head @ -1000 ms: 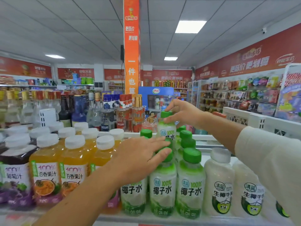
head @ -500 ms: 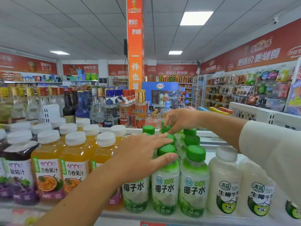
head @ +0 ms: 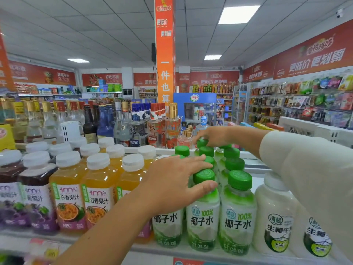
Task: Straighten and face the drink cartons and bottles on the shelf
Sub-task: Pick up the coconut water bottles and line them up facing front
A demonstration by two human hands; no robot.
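1. Coconut water bottles (head: pixel 237 219), green caps, stand in rows at the near edge of the shelf (head: pixel 191 251), labels facing us.
2. Our left hand (head: pixel 177 186) lies flat over the left rows, fingers straight and spread, thumb just under the cap of the front middle bottle (head: pixel 202 217).
3. Our right hand (head: pixel 212 135) reaches to the far end, fingertips curled round the green cap of the back bottle (head: pixel 201 143).
4. Left of them we've got orange passion fruit juice bottles (head: pixel 68 197) with white caps, then purple grape juice (head: pixel 11 207).
5. Right: white coconut milk bottles (head: pixel 275 222).
6. Liquor bottles (head: pixel 137 127) stand farther back.
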